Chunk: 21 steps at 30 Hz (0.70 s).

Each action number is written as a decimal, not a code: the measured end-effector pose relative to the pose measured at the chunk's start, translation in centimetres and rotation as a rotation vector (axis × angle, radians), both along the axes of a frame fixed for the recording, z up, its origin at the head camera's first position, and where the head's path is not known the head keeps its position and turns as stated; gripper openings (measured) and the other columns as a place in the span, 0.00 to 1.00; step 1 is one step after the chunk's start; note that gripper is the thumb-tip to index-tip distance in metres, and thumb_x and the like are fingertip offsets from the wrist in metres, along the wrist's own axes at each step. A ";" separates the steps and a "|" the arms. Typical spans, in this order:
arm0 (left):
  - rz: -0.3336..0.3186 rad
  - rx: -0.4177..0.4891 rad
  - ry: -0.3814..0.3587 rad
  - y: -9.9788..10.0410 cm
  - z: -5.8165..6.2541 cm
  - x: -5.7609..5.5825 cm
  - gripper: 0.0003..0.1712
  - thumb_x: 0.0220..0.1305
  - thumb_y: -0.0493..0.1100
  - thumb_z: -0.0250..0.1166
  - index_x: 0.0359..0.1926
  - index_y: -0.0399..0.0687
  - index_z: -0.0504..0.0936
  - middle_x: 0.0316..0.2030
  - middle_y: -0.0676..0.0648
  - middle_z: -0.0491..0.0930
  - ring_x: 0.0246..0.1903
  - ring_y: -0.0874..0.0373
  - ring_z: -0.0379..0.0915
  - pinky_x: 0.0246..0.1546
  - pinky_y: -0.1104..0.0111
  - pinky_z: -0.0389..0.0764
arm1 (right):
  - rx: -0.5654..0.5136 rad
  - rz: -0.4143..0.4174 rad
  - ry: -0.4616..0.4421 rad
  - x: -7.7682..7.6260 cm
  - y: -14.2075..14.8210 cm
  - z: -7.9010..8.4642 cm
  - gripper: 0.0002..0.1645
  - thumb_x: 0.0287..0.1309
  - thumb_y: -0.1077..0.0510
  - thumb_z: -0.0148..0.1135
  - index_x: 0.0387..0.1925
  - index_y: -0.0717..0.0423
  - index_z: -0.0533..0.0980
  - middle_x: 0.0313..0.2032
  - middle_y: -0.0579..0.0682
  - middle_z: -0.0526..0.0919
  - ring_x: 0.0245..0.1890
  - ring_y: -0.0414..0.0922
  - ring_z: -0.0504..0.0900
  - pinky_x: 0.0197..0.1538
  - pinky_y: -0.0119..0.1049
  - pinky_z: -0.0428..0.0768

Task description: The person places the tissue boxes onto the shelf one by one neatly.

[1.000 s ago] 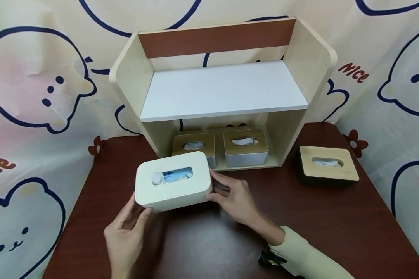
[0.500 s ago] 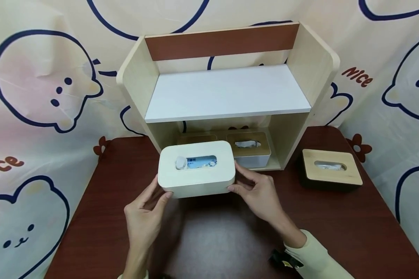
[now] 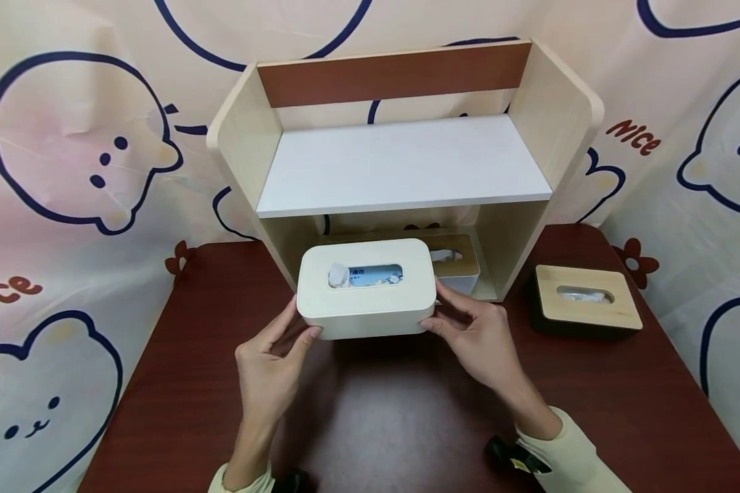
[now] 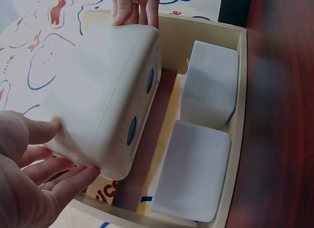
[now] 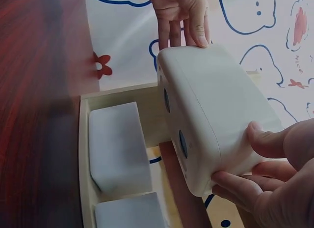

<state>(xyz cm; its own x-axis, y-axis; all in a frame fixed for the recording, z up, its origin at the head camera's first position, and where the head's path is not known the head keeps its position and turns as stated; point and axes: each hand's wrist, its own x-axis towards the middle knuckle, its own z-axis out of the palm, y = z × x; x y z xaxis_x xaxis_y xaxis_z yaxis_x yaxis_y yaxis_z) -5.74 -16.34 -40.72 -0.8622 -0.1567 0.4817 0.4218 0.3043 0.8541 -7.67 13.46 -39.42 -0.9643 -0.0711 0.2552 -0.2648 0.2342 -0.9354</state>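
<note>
You're at a small desk corner, homely in décor; real room or made-up booth, can't tell. Cues: dark wood-look tabletop (image 3: 401, 424) in front of you, creased sheeting (image 3: 55, 274) behind and down both sides, printed with cartoon animals, flowers and "Nice" lettering. Pale open shelf unit (image 3: 558, 116) stands on your tabletop. Cream tissue box (image 3: 366, 297) and wood-lidded tissue box (image 3: 586, 311) are household items.

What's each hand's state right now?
Left hand: holding the cream-white tissue box by its left end.
Right hand: holding its right end.
</note>
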 end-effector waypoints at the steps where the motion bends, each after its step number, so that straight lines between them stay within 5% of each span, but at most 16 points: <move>1: -0.001 -0.004 0.001 0.0 0.1 0.1 0.37 0.58 0.25 0.78 0.69 0.46 0.83 0.60 0.38 0.86 0.53 0.63 0.89 0.48 0.73 0.88 | 0.002 -0.002 0.003 0.1 0.0 0.1 0.42 0.54 0.70 0.81 0.71 0.57 0.77 0.68 0.58 0.82 0.60 0.52 0.88 0.53 0.32 0.88; 9: -0.020 -0.048 0.020 -0.2 2.6 0.6 0.38 0.57 0.25 0.79 0.69 0.46 0.82 0.60 0.39 0.87 0.53 0.61 0.90 0.49 0.71 0.89 | 0.015 0.004 0.060 0.9 0.2 1.5 0.41 0.56 0.68 0.80 0.71 0.55 0.77 0.66 0.56 0.83 0.58 0.48 0.89 0.52 0.31 0.88; 18: 0.036 -0.098 0.059 -0.8 6.8 1.4 0.40 0.56 0.25 0.79 0.69 0.52 0.83 0.63 0.45 0.86 0.55 0.62 0.88 0.50 0.71 0.88 | 0.282 -0.047 0.298 1.3 -0.1 5.7 0.41 0.54 0.61 0.83 0.70 0.54 0.78 0.65 0.52 0.84 0.64 0.46 0.84 0.44 0.20 0.80; 21: 0.050 -0.087 0.068 -0.8 8.1 1.7 0.40 0.57 0.25 0.79 0.69 0.52 0.82 0.63 0.46 0.86 0.55 0.62 0.88 0.50 0.70 0.88 | 0.300 -0.040 0.340 1.4 -0.2 7.3 0.41 0.53 0.63 0.84 0.69 0.56 0.79 0.65 0.53 0.83 0.64 0.47 0.84 0.51 0.18 0.81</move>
